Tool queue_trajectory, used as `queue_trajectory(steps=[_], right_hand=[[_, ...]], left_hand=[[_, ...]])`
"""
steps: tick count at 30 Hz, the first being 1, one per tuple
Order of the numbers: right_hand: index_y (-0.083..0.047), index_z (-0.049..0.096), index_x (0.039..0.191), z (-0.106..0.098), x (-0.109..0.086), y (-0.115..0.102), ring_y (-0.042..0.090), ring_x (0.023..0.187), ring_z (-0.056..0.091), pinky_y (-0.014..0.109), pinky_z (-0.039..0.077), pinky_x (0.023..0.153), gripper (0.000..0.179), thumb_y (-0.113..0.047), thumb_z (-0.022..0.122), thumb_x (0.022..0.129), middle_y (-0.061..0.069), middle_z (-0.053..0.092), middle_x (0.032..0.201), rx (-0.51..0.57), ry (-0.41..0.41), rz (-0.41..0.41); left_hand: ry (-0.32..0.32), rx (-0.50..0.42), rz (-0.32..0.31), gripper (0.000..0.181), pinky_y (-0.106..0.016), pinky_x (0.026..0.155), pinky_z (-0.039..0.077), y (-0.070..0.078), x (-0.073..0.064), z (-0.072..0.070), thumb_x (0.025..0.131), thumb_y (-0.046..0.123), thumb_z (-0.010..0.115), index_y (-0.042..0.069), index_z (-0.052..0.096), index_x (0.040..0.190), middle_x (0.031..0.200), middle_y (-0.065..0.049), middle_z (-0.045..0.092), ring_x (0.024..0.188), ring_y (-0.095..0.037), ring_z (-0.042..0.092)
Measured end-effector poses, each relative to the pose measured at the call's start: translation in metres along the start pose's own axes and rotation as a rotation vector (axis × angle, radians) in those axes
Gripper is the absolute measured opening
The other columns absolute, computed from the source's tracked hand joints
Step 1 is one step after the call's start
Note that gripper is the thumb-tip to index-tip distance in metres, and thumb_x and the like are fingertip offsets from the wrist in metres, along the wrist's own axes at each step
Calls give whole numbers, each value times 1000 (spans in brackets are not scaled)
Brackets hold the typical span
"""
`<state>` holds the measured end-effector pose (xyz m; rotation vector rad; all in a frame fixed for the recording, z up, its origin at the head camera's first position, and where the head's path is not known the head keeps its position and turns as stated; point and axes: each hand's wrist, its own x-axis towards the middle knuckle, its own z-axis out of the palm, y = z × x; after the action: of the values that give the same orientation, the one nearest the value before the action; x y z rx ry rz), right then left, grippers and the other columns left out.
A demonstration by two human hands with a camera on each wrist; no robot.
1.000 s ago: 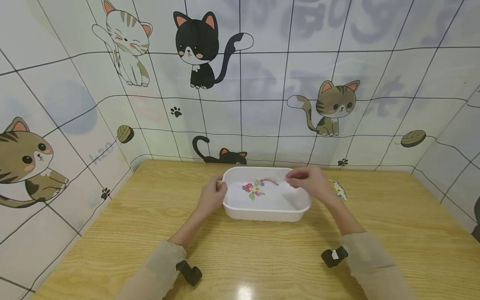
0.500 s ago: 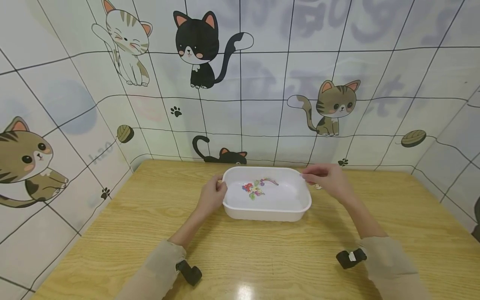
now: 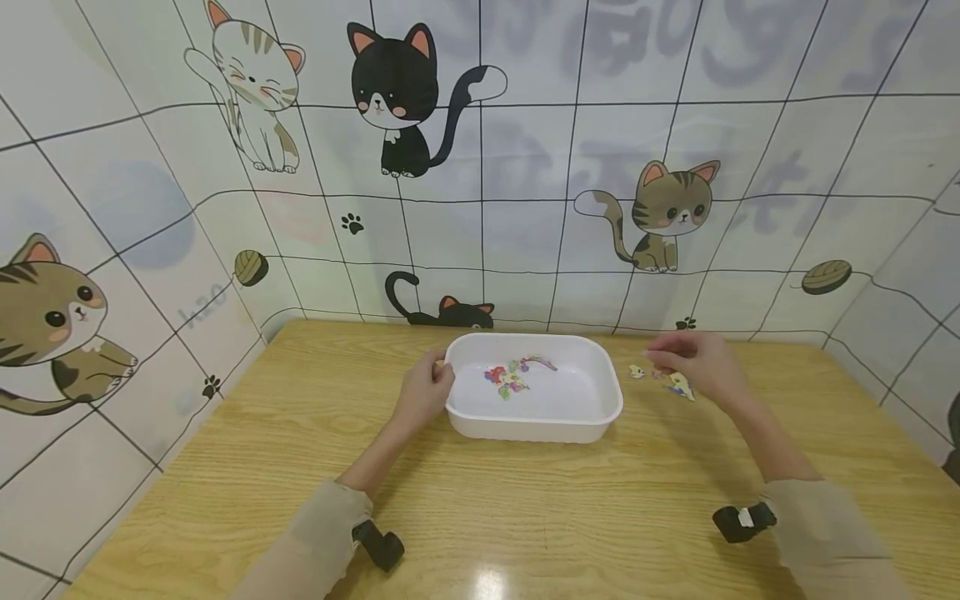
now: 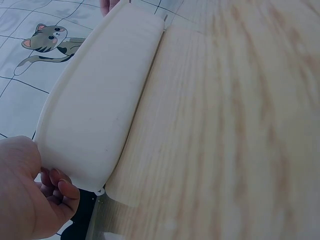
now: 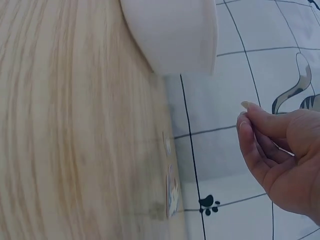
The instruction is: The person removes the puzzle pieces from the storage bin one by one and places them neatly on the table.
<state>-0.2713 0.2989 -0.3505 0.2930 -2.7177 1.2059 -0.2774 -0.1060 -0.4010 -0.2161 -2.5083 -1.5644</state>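
Observation:
A white plastic tub (image 3: 532,430) stands on the wooden table, with colourful flower-patterned flat pieces (image 3: 508,381) on its floor. My left hand (image 3: 426,392) grips the tub's left end; in the left wrist view its fingers (image 4: 62,189) curl under the rim. To the right of the tub, my right hand (image 3: 701,362) is above the table, thumb and index finger pinched together. A tiny pale piece seems to be between the tips, too small to make out. Beneath and beside that hand lie a small yellowish piece (image 3: 636,372) and a larger yellow-and-blue piece (image 3: 681,387).
The wooden table (image 3: 495,508) reaches back to a wall sheet (image 3: 525,242) printed with cats and grid lines. In the right wrist view, flat pieces (image 5: 172,192) lie near the table's far edge. Black wrist cameras (image 3: 744,522) are strapped to both sleeves.
My right hand has moved right, from over the tub's right end to above the flat pieces on the table, fingers still pinched. My left hand, the tub and its contents stay as they were.

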Motion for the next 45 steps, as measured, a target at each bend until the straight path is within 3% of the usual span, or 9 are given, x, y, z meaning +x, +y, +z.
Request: queue_trajectory(steps=[6, 17, 25, 28, 32, 35, 37, 39, 45], right_hand=[[2, 72, 106, -11, -4, 19, 12, 73, 63, 26, 51, 63, 29, -26, 71, 96, 14, 71, 89, -55, 34, 13], [5, 68, 116, -28, -7, 50, 8, 79, 67, 22, 49, 68, 43, -34, 67, 98, 14, 74, 98, -114, 21, 147], [10, 69, 109, -36, -6, 67, 9, 77, 62, 23, 48, 64, 34, -22, 69, 96, 12, 74, 93, -171, -12, 177], [10, 71, 107, -38, -5, 74, 12, 81, 59, 26, 45, 68, 31, -18, 71, 94, 16, 73, 96, -211, -25, 192], [8, 71, 107, -38, -4, 86, 22, 88, 62, 42, 48, 81, 30, -18, 72, 93, 23, 71, 104, -215, -36, 237], [9, 71, 106, -38, -4, 93, 19, 83, 65, 39, 52, 80, 30, -18, 73, 93, 20, 72, 101, -176, -42, 276], [8, 71, 105, -39, -3, 94, 9, 76, 62, 28, 52, 70, 30, -19, 74, 92, 14, 73, 96, -165, -47, 293], [9, 71, 105, -39, -2, 95, 9, 74, 62, 22, 51, 64, 31, -19, 75, 92, 9, 73, 93, -146, -51, 310], [8, 71, 101, -39, 2, 96, 10, 73, 61, 25, 52, 61, 30, -20, 74, 92, 4, 73, 88, -157, -70, 320]], left_hand=[[0, -3, 11, 36, -26, 56, 42, 1, -1, -1, 99, 8, 51, -9, 58, 130, 72, -5, 52, 63, -15, 48], [5, 4, 12, 34, -25, 55, 40, 2, -1, -1, 99, 8, 52, -8, 60, 128, 71, -3, 49, 62, -15, 46], [5, 17, 6, 36, -25, 55, 39, 1, 1, 0, 99, 10, 52, -7, 59, 130, 71, -3, 49, 62, -15, 46], [6, 16, 11, 36, -25, 55, 40, 1, 1, 0, 99, 9, 52, -8, 59, 130, 72, -4, 50, 62, -15, 46], [6, 15, 12, 35, -26, 57, 41, 1, 0, 0, 99, 7, 52, -8, 59, 129, 73, -5, 52, 63, -15, 48], [2, 14, 11, 35, -27, 57, 42, 1, -1, 0, 99, 7, 52, -8, 59, 129, 73, -5, 53, 64, -15, 48], [0, 14, 9, 35, -27, 58, 42, 2, -1, 0, 99, 7, 52, -8, 59, 129, 74, -6, 53, 64, -15, 48], [-1, 12, 7, 35, -27, 58, 43, 2, -1, 0, 99, 7, 52, -8, 59, 130, 74, -6, 53, 65, -15, 49], [0, 10, 9, 35, -26, 57, 42, 2, -1, -1, 99, 7, 52, -8, 59, 130, 73, -6, 53, 64, -15, 48]])
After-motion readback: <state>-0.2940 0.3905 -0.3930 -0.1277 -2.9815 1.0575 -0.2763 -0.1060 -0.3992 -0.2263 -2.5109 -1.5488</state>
